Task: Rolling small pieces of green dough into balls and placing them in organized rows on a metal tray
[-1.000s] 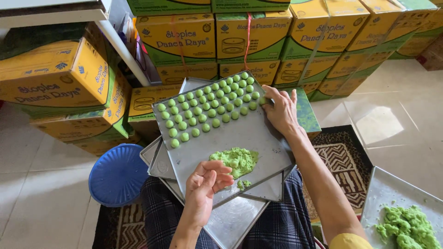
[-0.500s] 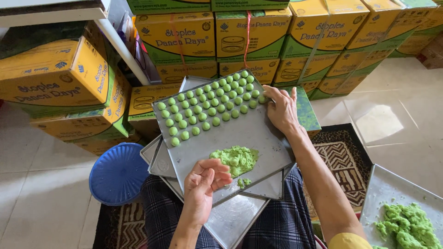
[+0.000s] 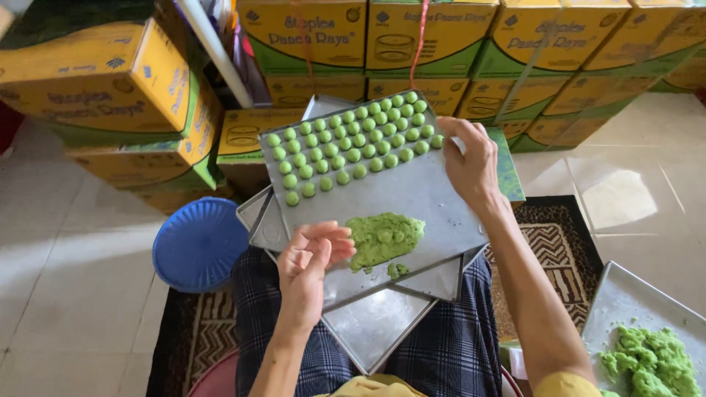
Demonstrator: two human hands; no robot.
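Since a second ago, little has shifted; my left hand (image 3: 315,257), fingers loosely curled and holding nothing I can see, sits just left of the green dough lump (image 3: 384,238) on the top tray (image 3: 412,195); my right hand (image 3: 471,158) touches the tray's far right edge beside the dough balls (image 3: 353,143); left is nearer the lump.

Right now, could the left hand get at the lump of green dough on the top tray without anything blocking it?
Probably yes. The left hand hovers right beside the green dough lump on the top tray, with nothing between them. The right hand is at the tray's far edge, out of the way.
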